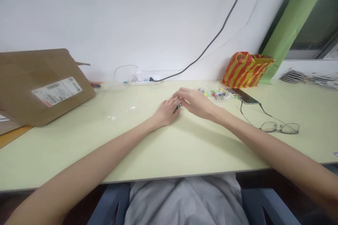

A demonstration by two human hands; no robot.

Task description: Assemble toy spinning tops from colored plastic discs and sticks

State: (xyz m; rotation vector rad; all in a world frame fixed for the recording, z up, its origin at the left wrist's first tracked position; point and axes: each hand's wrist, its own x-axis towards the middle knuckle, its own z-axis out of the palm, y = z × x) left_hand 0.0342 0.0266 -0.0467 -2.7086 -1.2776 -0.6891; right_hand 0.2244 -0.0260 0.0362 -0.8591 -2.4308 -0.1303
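A small dark piece with a silvery end (179, 106) is held at the thumb and fingers of my left hand (166, 113), which rests on the pale table. It is too small for me to tell its kind. My right hand (195, 102) arches in from the right, its fingers bent and their tips meeting the left fingertips just above the piece. Whatever those right fingertips pinch is hidden. Beyond the right hand lie small colourful parts (220, 94) in clear plastic.
A cardboard box (52, 77) with a label leans at the left. A power strip (145, 81) with a black cable (206, 49) sits by the wall. To the right are a striped bag (245, 70), a phone (246, 96) and eyeglasses (280, 127). Clear plastic (121, 110) lies left of my hands.
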